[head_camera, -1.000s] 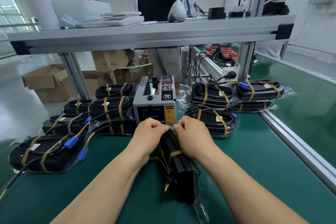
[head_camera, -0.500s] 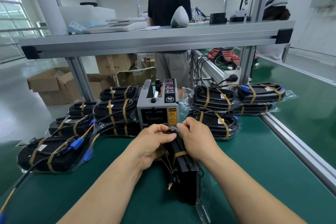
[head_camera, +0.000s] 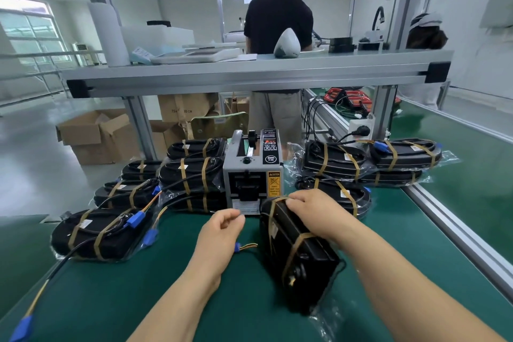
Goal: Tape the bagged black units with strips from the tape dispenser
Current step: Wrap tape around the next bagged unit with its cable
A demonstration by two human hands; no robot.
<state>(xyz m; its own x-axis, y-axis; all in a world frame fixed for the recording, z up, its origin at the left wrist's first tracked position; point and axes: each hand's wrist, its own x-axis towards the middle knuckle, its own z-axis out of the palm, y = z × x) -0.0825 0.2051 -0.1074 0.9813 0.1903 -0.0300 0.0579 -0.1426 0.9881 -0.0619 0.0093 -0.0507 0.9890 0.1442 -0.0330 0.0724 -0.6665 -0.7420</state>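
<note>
A bagged black unit [head_camera: 299, 258] lies lengthwise on the green mat [head_camera: 138, 294] in front of me, with two brown tape strips across it. My right hand [head_camera: 316, 211] grips its far end, fingers curled over the tape there. My left hand [head_camera: 222, 230] hovers left of the unit, just before the outlet of the grey tape dispenser [head_camera: 249, 164], fingers loosely curled and holding nothing that I can see. A thin wire with a blue plug [head_camera: 237, 248] sticks out of the unit under that hand.
Taped bagged units are stacked left [head_camera: 188, 178] and right [head_camera: 333, 158] of the dispenser; one more lies at front left [head_camera: 91, 233]. An aluminium rail [head_camera: 449, 219] bounds the mat on the right. A shelf beam [head_camera: 249, 75] runs overhead; a person [head_camera: 277, 22] stands behind it.
My left hand has let go of the unit's far end and drawn back to the left. The right hand stays on the unit, which now sits a little further right.
</note>
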